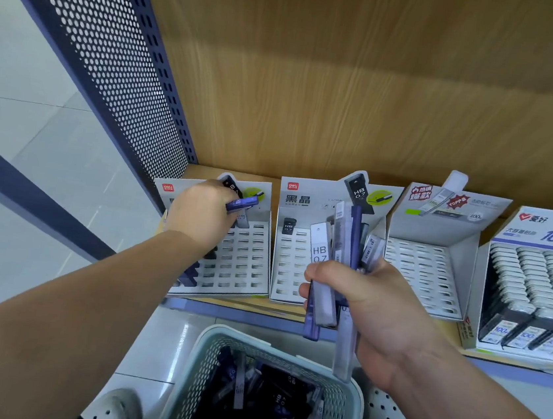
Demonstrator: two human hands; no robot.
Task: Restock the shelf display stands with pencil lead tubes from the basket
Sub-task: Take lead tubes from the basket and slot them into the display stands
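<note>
The fingers of my left hand (200, 216) curl round one purple lead tube (244, 203) and pinch its near end; the back of the hand hides the fingertips themselves. The tube lies tilted, its free end pointing to 2 o'clock, over the top rows of the left display stand (244, 264). As far as I can tell it is not yet in a slot. My right hand (370, 309) is closed in a fist round a fanned bundle of tubes (330, 250), purple, clear and grey, held in front of the middle stand (287, 269). The rest of the stock lies in the basket (186, 381) at 6 o'clock, below the shelf (239, 312).

I judge the bundle the weak spot. One grey tube hangs low out of the fist toward 6 o'clock and could slide free, into the basket or onto the floor. The tilted tube may also catch on a slot edge, and the mixed kinds in the bundle invite a wrong stand.
</note>
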